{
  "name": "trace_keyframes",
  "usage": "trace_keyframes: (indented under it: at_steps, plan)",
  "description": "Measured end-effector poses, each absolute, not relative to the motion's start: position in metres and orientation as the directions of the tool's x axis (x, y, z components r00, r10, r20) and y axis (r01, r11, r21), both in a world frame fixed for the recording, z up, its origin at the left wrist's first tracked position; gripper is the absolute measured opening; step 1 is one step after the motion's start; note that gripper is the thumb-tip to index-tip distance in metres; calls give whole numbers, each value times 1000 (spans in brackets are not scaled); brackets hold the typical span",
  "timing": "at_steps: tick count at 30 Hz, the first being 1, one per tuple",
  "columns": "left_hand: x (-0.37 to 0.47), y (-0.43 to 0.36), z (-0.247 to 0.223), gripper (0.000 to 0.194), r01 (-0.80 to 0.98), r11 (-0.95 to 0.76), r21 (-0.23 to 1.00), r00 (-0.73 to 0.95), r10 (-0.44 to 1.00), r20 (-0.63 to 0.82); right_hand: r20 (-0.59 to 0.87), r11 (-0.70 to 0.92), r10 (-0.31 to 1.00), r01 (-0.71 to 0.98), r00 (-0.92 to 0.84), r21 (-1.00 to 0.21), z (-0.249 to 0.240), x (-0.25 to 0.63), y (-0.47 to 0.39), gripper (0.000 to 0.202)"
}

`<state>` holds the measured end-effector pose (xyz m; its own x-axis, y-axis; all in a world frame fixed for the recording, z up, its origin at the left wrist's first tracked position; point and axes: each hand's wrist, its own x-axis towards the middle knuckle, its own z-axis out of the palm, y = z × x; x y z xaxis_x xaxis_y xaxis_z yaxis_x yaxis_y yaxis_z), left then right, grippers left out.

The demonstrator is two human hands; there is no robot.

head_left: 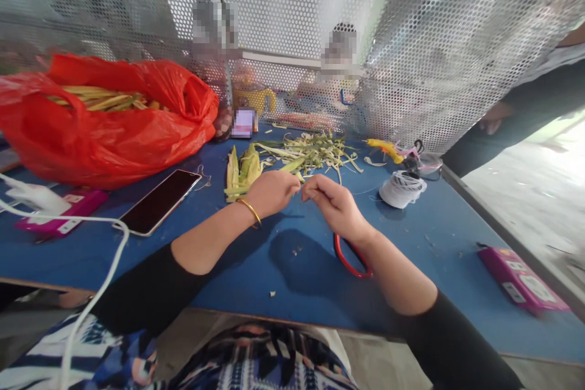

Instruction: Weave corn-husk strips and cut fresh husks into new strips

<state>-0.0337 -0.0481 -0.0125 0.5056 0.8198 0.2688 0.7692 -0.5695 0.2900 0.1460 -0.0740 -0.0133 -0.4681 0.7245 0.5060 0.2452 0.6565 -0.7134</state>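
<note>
Over the middle of the blue table, my left hand [274,191] and my right hand [337,206] meet almost fingertip to fingertip. Each is closed in a pinch, and whatever lies between the fingers is too small to make out. Just beyond my left hand are green-yellow husk pieces [249,166], with a heap of shredded plant strips [315,151] behind both hands. A red loop handle [348,262] shows below my right wrist, the rest of it hidden. Right of my right hand sits a roll of white string [402,189], a thin thread trailing from it toward my hands.
A red plastic bag [137,146] of dried strips fills the back left. Near it lie a phone [159,201], a purple box [64,213] and a white cable [121,250]. A yellow tool [386,149] and another purple box [521,280] are at right. Perforated metal screen [292,6] stands behind.
</note>
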Motion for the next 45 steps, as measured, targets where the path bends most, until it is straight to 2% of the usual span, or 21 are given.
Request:
trace_keyframes:
  at_steps: [3, 6, 9, 13, 16, 18, 20, 22, 25, 27, 29, 32, 34, 37, 39, 41, 43, 45]
  plan:
    - [-37, -48, -10, 20, 631, -706, 321, 670, 705, 233, 420, 499, 818, 123, -393, -858, -9, 153, -66, 25]
    - [-39, -47, -7, 19, 463, -739, 489, 724, 634, 272, 301, 294, 897, -72, -323, -953, -8, 162, -55, 27]
    - [-39, -47, -4, 19, 384, -673, 632, 643, 686, 340, 185, 113, 940, -249, -287, -962, -14, 165, -47, 25]
    - [-37, -48, -5, 22, 413, -587, 696, 432, 799, 418, 110, 23, 959, -318, -259, -948, -26, 156, -45, 23]
    - [-35, -47, -6, 23, 480, -520, 707, 272, 854, 444, 212, 163, 956, -232, -205, -959, -32, 143, -53, 26]
    - [-35, -47, -8, 22, 528, -475, 704, 200, 875, 440, 358, 353, 919, -55, -164, -934, -33, 136, -62, 23]
    - [-34, -46, -9, 22, 574, -436, 693, 169, 891, 421, 506, 541, 838, 190, -204, -819, -32, 132, -72, 19]
    - [-33, -46, -11, 24, 620, -407, 670, 165, 903, 396, 599, 676, 737, 358, -312, -644, -31, 130, -79, 17]
    - [-32, -47, -12, 24, 698, -407, 589, 198, 901, 387, 648, 776, 625, 432, -436, -459, -29, 130, -85, 18]
    - [-32, -48, -13, 25, 755, -449, 479, 264, 876, 404, 643, 793, 604, 435, -470, -427, -26, 130, -85, 18]
    - [-33, -50, -14, 26, 787, -507, 352, 366, 842, 396, 612, 775, 632, 409, -476, -482, -23, 132, -84, 19]
    - [-34, -53, -13, 24, 741, -622, 253, 553, 779, 296, 496, 628, 764, 301, -412, -718, -17, 139, -76, 19]
    - [-35, -54, -10, 22, 630, -710, 315, 674, 701, 231, 360, 443, 855, 165, -373, -881, -14, 147, -69, 20]
    - [-37, -55, -4, 19, 422, -715, 557, 749, 621, 231, 161, 136, 911, -91, -379, -986, -12, 157, -57, 22]
    - [-38, -55, -1, 19, 342, -626, 700, 677, 681, 278, 79, -18, 916, -237, -393, -971, -14, 159, -53, 21]
    - [-37, -54, -1, 20, 320, -536, 781, 523, 788, 326, 41, -100, 919, -335, -391, -937, -18, 157, -51, 20]
    - [-36, -53, -3, 22, 358, -481, 800, 347, 864, 365, 43, -103, 934, -382, -355, -918, -23, 150, -53, 20]
    - [-34, -52, -5, 22, 460, -447, 767, 220, 895, 389, 97, -10, 956, -362, -276, -932, -27, 142, -58, 19]
